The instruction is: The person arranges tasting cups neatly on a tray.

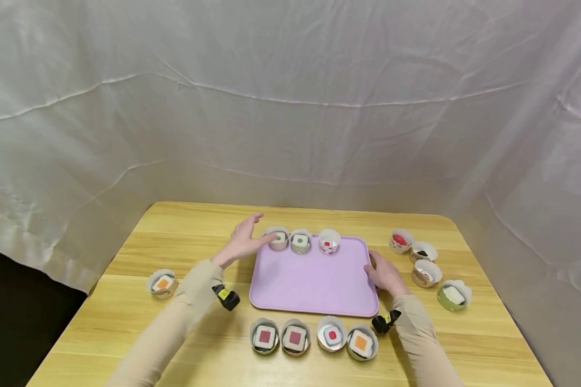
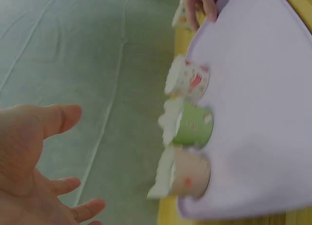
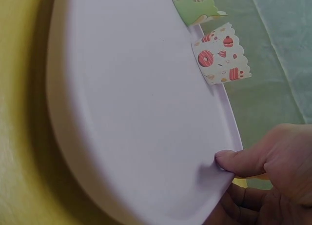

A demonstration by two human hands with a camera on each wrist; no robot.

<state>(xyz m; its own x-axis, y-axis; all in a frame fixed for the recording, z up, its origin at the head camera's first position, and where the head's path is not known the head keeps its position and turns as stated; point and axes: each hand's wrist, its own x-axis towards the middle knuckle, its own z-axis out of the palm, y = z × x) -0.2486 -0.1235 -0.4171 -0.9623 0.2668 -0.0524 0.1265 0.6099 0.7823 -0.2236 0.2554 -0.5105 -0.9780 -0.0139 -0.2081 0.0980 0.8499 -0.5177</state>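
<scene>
A light purple tray [image 1: 314, 282] lies in the middle of the table, with three paper cups along its far edge. My right hand [image 1: 386, 273] grips the tray's right rim; in the right wrist view its thumb lies over the rim and its fingers curl below. My left hand [image 1: 244, 243] is above the tray's far left corner, fingers spread and holding nothing. Nearest to it is a pinkish cup [image 2: 191, 175] with a white, green-centred piece inside. Beside that stand a green cup [image 2: 194, 126] and a white cup with red patterns [image 3: 222, 56], which holds something red.
Before the tray stands a row of several cups, among them one with a red-topped square [image 1: 264, 336] and one with an orange-topped square [image 1: 360, 344]. Several more cups, including a green one [image 1: 454, 295], stand at the right. A single cup [image 1: 162, 284] stands at the left.
</scene>
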